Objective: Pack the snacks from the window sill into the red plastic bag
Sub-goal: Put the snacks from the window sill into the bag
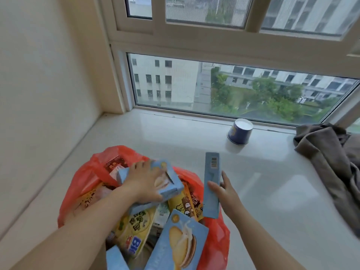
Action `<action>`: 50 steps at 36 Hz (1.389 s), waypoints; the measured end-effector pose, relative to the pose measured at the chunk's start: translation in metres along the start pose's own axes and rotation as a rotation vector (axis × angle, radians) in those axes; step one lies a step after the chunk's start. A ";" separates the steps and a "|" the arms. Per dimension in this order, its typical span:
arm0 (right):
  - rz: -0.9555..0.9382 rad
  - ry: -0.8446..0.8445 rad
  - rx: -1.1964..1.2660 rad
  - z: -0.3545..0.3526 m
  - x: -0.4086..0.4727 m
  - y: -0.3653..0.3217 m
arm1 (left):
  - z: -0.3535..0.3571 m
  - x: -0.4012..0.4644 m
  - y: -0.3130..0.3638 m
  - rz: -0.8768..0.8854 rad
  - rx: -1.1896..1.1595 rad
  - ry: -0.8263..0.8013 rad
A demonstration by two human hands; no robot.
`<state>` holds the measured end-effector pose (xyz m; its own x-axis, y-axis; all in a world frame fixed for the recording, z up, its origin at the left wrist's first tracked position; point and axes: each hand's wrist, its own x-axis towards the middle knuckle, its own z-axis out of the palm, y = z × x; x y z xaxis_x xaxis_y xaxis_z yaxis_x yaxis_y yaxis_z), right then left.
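The red plastic bag (81,184) stands open on the white window sill (263,191), stuffed with snack boxes and packets. My left hand (144,182) presses down on a light blue biscuit box (171,184) lying on top of the pile inside the bag. At the bag's right rim, my right hand (224,190) holds a second light blue box (211,184) upright on its narrow side, barcode facing me. A third blue biscuit box (179,242) leans in the bag's near side, next to yellow packets (136,228).
A blue paper cup (240,133) with a white lid lies tilted on the sill near the window glass. A grey-brown cloth (329,162) is heaped at the right end. The wall closes off the sill on the left.
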<state>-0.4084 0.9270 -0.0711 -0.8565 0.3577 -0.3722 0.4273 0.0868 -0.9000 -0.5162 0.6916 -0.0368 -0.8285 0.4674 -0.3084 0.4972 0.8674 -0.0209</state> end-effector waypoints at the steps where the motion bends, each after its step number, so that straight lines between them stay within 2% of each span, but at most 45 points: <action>1: 0.007 0.007 0.012 -0.001 0.000 0.003 | 0.003 -0.001 -0.001 0.025 0.031 -0.108; 3: 0.011 0.015 0.037 -0.003 0.003 0.009 | 0.004 -0.001 -0.001 0.059 0.029 -0.232; 7: -0.005 0.006 0.068 -0.001 0.000 0.008 | 0.002 0.005 0.003 0.131 0.031 -0.322; 16: -0.063 -0.094 0.048 0.010 0.002 0.001 | 0.015 0.022 0.015 0.153 0.058 -0.463; 19: -0.076 -0.169 0.026 0.016 0.003 -0.003 | 0.021 0.026 0.018 0.194 0.176 -0.426; 22: -0.085 -0.226 0.007 0.026 0.002 -0.003 | 0.036 0.029 0.016 0.263 0.337 -0.272; 24: -0.121 -0.248 -0.025 0.032 0.001 0.000 | 0.050 0.026 0.008 0.267 0.317 -0.176; 28: -0.249 -0.290 -0.172 0.045 -0.006 0.003 | 0.047 0.021 -0.004 0.201 0.070 -0.077; 30: -0.239 -0.293 -0.228 0.055 -0.009 0.003 | 0.039 0.026 -0.005 0.075 -0.270 0.066; 32: -0.130 -0.280 -0.270 0.068 -0.008 0.002 | 0.029 0.030 -0.008 -0.106 -0.650 0.288; 33: -0.135 -0.298 -0.423 0.075 -0.009 0.002 | 0.024 0.031 -0.008 -0.162 -0.794 0.354; 35: -0.205 -0.372 -0.861 0.087 -0.015 0.005 | 0.017 0.027 -0.004 -0.152 -0.918 0.326; 37: -0.192 -0.321 -0.957 0.094 -0.021 0.008 | 0.018 0.022 0.006 -0.034 -0.811 0.179; 38: -0.182 -0.250 -0.961 0.097 -0.024 0.011 | 0.021 0.018 0.011 0.007 -0.673 0.098; 40: -0.286 0.027 -0.988 0.098 -0.020 0.020 | 0.030 0.011 0.018 0.046 -0.346 -0.023; 42: -0.295 0.197 -1.020 0.089 -0.013 0.026 | 0.042 0.006 0.017 0.062 -0.155 -0.096; 47: 0.101 0.184 -1.241 0.050 -0.004 0.038 | 0.052 0.006 0.014 0.065 -0.075 -0.108; 50: 0.191 0.159 -1.170 0.033 -0.002 0.039 | 0.054 0.007 0.015 0.079 -0.033 -0.107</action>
<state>-0.3994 0.8988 -0.1126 -0.7403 0.5607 -0.3708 0.6188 0.7840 -0.0498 -0.5008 0.6985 -0.0907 -0.7538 0.5155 -0.4074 0.5500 0.8343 0.0381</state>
